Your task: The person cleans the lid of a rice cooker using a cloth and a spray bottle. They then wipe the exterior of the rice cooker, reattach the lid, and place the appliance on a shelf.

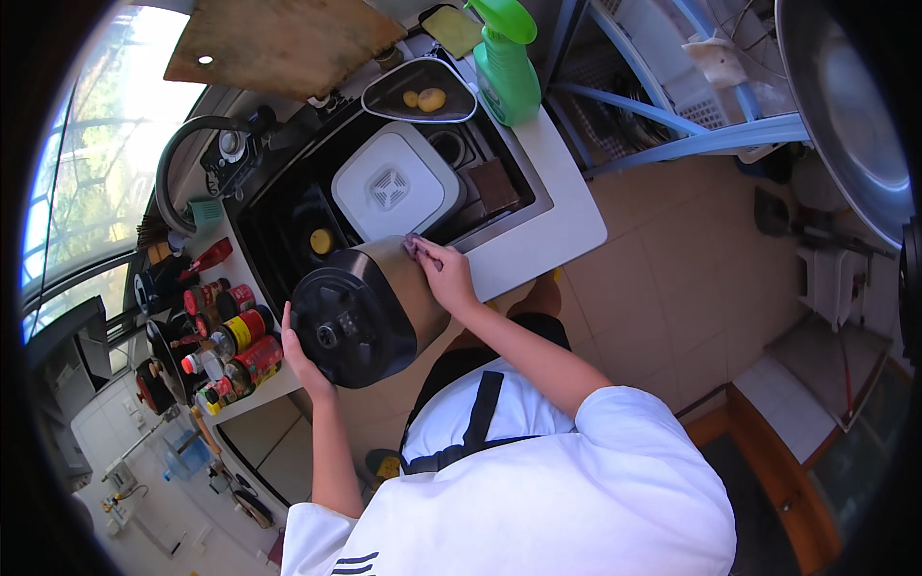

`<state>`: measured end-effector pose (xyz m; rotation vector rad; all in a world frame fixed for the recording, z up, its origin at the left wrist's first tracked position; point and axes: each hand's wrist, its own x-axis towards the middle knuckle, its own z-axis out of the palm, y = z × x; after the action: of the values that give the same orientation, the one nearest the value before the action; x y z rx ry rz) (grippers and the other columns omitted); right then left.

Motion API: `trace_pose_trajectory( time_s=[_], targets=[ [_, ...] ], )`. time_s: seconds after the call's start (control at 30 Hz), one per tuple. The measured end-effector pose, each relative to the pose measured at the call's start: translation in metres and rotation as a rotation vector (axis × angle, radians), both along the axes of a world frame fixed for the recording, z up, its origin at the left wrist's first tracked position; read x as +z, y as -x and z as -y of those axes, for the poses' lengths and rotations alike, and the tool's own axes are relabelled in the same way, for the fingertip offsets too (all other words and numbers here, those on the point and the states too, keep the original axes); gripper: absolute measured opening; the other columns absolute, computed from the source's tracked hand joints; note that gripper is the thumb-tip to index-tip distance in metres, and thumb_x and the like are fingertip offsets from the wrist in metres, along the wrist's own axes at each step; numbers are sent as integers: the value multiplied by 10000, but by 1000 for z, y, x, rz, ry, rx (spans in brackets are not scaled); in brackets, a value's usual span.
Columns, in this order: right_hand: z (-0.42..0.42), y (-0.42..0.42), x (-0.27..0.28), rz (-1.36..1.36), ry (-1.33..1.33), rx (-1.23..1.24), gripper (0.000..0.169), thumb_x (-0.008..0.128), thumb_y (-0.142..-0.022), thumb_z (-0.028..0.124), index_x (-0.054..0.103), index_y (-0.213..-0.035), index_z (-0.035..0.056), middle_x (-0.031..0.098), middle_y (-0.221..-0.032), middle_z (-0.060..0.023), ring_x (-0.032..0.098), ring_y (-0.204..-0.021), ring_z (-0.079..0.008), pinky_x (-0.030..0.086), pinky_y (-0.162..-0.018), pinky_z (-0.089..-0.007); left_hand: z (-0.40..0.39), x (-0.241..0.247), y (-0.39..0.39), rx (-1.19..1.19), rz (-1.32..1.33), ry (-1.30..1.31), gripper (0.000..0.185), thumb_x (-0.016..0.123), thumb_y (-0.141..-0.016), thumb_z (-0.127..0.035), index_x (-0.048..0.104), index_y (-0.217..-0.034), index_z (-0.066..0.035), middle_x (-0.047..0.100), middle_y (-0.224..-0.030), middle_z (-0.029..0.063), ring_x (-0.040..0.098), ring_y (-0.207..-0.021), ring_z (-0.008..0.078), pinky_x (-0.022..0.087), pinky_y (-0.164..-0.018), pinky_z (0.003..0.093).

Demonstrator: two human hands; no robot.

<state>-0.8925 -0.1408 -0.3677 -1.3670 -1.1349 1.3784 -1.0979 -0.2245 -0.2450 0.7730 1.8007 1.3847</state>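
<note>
My left hand point(304, 363) supports a bronze-coloured, rounded-square appliance body point(414, 295) by the edge of its black base point(338, 317). The body is tipped on its side over the sink's front edge, its base turned toward me and the left. A crumpled greyish-purple cloth point(415, 247) is pinched in my right hand point(448, 277) and touches the upper side of the body. Just beyond, a white square lid or cover point(392, 180) with a vented centre lies over the dark sink point(270, 248). A round yellow thing point(321, 241), perhaps a sponge, sits in the basin.
Two potatoes point(431, 99) lie in a triangular strainer point(461, 111) at the sink's far corner. A green spray bottle point(508, 79) stands beside it. Several condiment bottles point(248, 327) crowd the left counter. A black faucet point(169, 169) arches at the back left. A blue rack point(691, 144) stands right.
</note>
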Motion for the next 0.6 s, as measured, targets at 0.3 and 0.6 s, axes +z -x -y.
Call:
trace_pose_trajectory(
  time_s=[0.3, 0.6],
  targets=[
    [-32, 12, -9, -279, 104, 164, 222, 591, -970, 44, 705, -1149, -21, 730, -1161, -141, 701, -1062, -188, 521, -931, -285, -2, -1, 4, -25, -39, 5, 566, 336, -1042, -353, 450, -1477, -9, 533, -1413, 138, 512, -1300, 230, 357, -1138, 345],
    [-13, 5, 89, -17, -386, 155, 299, 712, -834, -14, 764, -1112, 85, 715, -1231, -54, 564, -839, -238, 502, -814, -308, 5, -5, 6, -37, -70, 5, 567, 334, -1037, -347, 460, -1464, 4, 547, -1388, 148, 530, -1272, 226, 366, -1127, 347]
  ],
)
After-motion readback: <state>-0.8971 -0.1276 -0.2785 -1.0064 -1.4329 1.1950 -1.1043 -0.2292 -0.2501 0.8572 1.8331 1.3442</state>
